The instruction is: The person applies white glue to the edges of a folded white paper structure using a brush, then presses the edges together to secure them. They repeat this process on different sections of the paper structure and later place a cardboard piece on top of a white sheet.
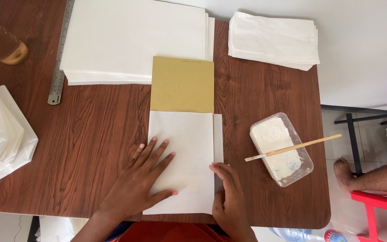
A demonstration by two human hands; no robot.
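Your left hand lies flat on the white paper sheet at the near middle of the wooden table, fingers spread and straight, gripping nothing, palm pressing the sheet's left part. Your right hand sits at the sheet's near right edge, fingers curled, fingertips on the folded edge where a narrow flap runs along the right side; you cannot tell whether it pinches the paper or only presses it. The sheet's far end overlaps a tan cardboard template, which sticks out beyond it toward the far side.

To the right of the sheet, near your right hand but apart from it, stands a clear plastic tub holding white paste. A wooden-handled brush lies across the tub's rim, its bristle end pointing left over the table.

At the left edge sits a pile of folded white paper bags. Farther off, a steel ruler lies beside a large stack of white sheets, whose near right corner lies under the template's far end. At the far right is a smaller stack of folded white paper, and at the far left corner a clear bottle with amber liquid at its bottom.

Beyond the table's right edge, another person's bare foot rests on the floor beside a red plastic frame
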